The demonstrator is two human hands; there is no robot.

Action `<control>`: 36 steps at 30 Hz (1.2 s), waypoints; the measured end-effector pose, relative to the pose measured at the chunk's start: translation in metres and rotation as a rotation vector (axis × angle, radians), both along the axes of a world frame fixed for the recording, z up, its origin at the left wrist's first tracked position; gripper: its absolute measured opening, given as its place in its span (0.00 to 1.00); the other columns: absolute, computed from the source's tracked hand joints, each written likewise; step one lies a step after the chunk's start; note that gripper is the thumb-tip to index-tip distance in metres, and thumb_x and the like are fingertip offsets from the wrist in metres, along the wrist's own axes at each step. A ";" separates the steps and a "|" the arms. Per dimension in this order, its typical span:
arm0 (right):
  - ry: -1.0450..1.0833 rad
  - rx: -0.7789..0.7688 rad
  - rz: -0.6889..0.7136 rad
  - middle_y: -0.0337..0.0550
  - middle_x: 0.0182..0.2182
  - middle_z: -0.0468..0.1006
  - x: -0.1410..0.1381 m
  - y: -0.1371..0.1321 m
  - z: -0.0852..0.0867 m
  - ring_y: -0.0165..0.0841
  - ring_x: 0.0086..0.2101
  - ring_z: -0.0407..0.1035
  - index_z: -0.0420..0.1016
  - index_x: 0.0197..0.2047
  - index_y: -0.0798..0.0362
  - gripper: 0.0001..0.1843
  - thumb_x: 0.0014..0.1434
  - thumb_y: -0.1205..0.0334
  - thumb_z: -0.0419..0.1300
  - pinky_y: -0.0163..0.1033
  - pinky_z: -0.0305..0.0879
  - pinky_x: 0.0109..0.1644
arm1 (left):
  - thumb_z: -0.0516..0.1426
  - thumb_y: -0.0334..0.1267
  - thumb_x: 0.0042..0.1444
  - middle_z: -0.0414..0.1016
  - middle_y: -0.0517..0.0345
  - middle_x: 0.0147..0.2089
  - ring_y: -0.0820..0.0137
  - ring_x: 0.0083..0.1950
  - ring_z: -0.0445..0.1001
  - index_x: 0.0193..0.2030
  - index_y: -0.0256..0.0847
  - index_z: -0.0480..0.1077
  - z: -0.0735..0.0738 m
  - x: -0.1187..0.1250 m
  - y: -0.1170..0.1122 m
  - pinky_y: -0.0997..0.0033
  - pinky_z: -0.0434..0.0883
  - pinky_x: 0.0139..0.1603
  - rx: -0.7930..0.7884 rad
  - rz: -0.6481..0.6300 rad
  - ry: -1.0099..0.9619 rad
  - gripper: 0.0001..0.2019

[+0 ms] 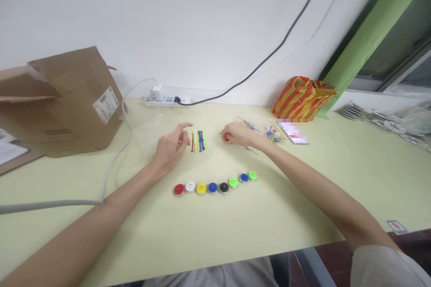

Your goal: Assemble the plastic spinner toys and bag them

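Observation:
My left hand (172, 145) hovers at the left of a row of thin coloured plastic sticks (199, 141), its index finger stretched out and the others loosely curled, holding nothing. The sticks lie side by side in red, yellow, white, blue and green. To their right, my right hand (238, 134) is closed, fingertips down at the table, on small red and yellow pieces (228, 141), mostly hidden by the fingers. Nearer to me, several round coloured discs with clear rims stand in a curved line, from a red disc (179, 189) through a black disc (224, 188) to a green disc (252, 175).
Behind my right wrist lie small plastic parts in clear bags (274, 134) and a phone (293, 133). A striped bag (303, 98) stands at the back right, a cardboard box (77, 107) at the left. A grey cable (114, 166) passes by my left forearm; a power strip (168, 102) lies along the wall.

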State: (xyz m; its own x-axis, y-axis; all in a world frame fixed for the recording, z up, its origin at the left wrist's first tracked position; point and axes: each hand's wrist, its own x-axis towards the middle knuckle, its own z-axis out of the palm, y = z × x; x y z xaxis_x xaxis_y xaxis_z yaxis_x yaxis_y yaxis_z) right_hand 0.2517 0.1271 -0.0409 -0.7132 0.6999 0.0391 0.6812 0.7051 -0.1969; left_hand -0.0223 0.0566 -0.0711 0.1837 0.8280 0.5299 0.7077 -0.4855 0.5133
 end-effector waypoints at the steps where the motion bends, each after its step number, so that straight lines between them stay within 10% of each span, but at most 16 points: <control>1: 0.017 -0.020 -0.007 0.48 0.33 0.84 -0.005 0.001 0.000 0.34 0.36 0.76 0.83 0.32 0.56 0.17 0.56 0.77 0.53 0.33 0.63 0.41 | 0.47 0.38 0.67 0.78 0.63 0.31 0.69 0.31 0.77 0.62 0.44 0.66 0.000 0.000 0.000 0.70 0.70 0.41 -0.003 0.003 0.004 0.18; 16: 0.848 -0.179 0.074 0.40 0.32 0.78 -0.072 -0.025 0.041 0.29 0.32 0.74 0.74 0.35 0.55 0.01 0.57 0.68 0.60 0.35 0.70 0.38 | 0.53 0.49 0.69 0.80 0.54 0.49 0.65 0.47 0.78 0.59 0.45 0.68 0.006 0.006 -0.004 0.64 0.73 0.53 -0.033 -0.163 -0.182 0.17; 19: 0.910 -0.227 0.131 0.36 0.33 0.75 -0.084 -0.041 0.036 0.29 0.34 0.74 0.70 0.44 0.52 0.11 0.57 0.68 0.63 0.33 0.71 0.37 | 0.56 0.49 0.67 0.79 0.56 0.46 0.66 0.44 0.77 0.51 0.44 0.70 0.007 0.010 -0.007 0.63 0.72 0.52 -0.025 -0.149 -0.156 0.13; 26: 1.013 -0.655 -0.102 0.36 0.32 0.76 -0.085 -0.040 0.024 0.30 0.27 0.75 0.65 0.47 0.50 0.24 0.55 0.54 0.73 0.31 0.68 0.25 | 0.58 0.47 0.66 0.77 0.59 0.38 0.67 0.38 0.74 0.46 0.43 0.70 0.006 0.009 -0.006 0.65 0.71 0.45 0.093 -0.054 -0.166 0.10; 36: 0.981 -1.015 0.107 0.40 0.31 0.81 -0.075 -0.039 0.026 0.31 0.31 0.78 0.69 0.44 0.53 0.16 0.61 0.57 0.70 0.37 0.76 0.39 | 0.61 0.44 0.63 0.71 0.63 0.30 0.73 0.30 0.68 0.35 0.42 0.67 0.011 0.009 -0.005 0.71 0.67 0.33 0.041 -0.101 -0.270 0.11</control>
State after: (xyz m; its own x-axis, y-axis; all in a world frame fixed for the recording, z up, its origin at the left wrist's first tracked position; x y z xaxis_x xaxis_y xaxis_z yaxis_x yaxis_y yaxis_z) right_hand 0.1772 0.0882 -0.0148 -0.7418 0.6677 0.0624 -0.0733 0.0117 -0.9972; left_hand -0.0135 0.0511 -0.0606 0.1120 0.7898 0.6030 0.4954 -0.5704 0.6551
